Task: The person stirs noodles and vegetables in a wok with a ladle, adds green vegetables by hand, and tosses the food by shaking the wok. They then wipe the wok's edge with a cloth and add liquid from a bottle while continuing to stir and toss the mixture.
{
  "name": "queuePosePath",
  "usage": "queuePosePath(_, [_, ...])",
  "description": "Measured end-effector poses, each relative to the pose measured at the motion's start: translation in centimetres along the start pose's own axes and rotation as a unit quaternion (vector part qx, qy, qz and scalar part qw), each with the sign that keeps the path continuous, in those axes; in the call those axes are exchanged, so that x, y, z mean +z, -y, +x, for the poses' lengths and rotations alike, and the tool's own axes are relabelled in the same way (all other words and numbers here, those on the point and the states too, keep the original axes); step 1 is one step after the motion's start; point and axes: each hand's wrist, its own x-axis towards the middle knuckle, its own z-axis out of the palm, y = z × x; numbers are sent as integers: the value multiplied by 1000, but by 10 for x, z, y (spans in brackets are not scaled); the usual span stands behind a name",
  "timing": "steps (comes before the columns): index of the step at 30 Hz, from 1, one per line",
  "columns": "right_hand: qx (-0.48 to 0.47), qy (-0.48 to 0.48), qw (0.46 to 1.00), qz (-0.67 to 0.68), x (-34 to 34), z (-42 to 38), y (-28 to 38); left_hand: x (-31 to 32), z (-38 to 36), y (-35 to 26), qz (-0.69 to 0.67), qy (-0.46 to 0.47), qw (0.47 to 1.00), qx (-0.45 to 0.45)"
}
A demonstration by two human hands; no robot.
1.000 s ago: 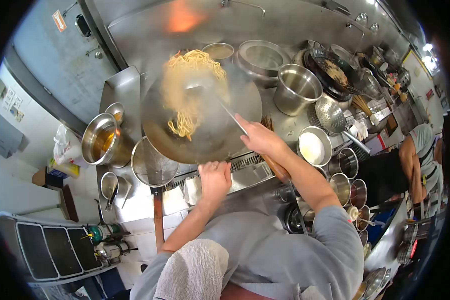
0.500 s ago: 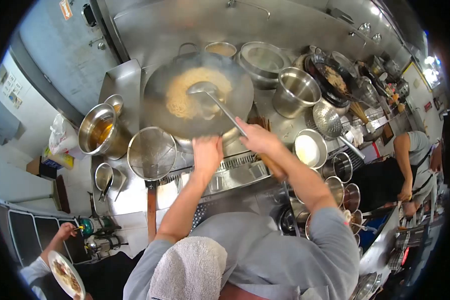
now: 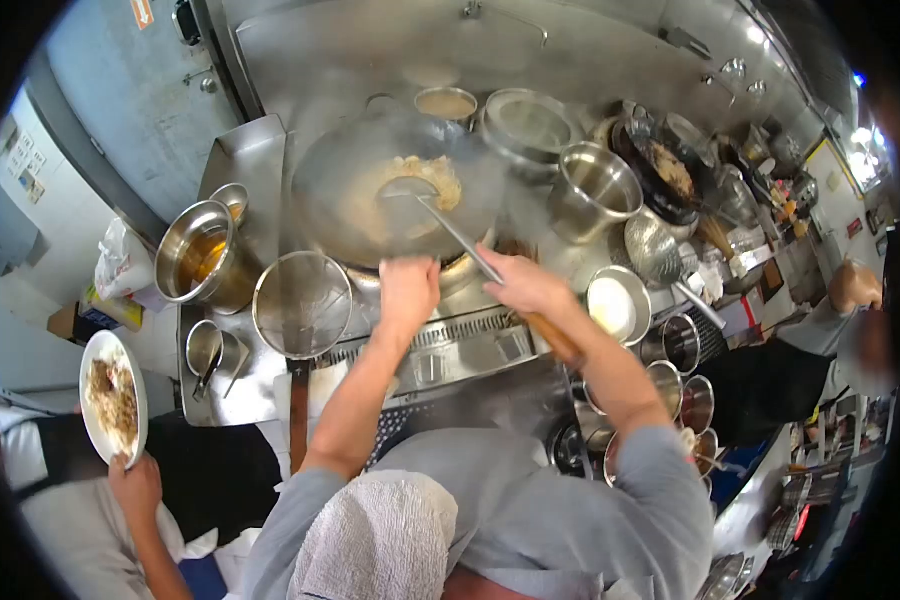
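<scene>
My left hand (image 3: 409, 290) is closed on the near edge of a large dark wok (image 3: 330, 175); whether it grips a handle or the rim is hidden under my fingers. My right hand (image 3: 525, 282) is wrapped round the shaft of a long ladle (image 3: 458, 238), whose wooden end sticks out behind my palm. The ladle's round head is down inside the wok, against tan food (image 3: 438, 178) that looks like noodles, blurred by steam and motion.
Left of the wok stand a pot of amber liquid (image 3: 192, 284) and a mesh strainer (image 3: 302, 305). On the right are a steel pot (image 3: 595, 195), a bowl of white contents (image 3: 618, 305) and a perforated skimmer (image 3: 654, 252). A co-worker's hand (image 3: 136, 488) carries a plate of food (image 3: 113, 400) at left.
The food has gathered toward the wok's far right side, and the wok appears tilted differently. Both my hands keep their grips. The co-worker at left has come closer, with the plate higher.
</scene>
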Motion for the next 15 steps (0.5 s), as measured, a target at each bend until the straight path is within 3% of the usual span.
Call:
queuePosePath(5, [4,-122,990,71,4,-28,16,-17,-72,-37,-39,-30,999,-11])
queuePosePath(8, [110,-101,925,350,19,-76,30,-21,-24,-27,-27,-8,1000,0])
queuePosePath(11, [117,-139,849,495,63,-76,14,-5,8,6,-27,1,1000,8])
queuePosePath(12, [105,-135,829,533,65,-67,7,-2,15,14,-31,5,999,8])
queuePosePath(15, [78,-163,842,509,59,-19,0,4,21,15,-26,3,1000,-7])
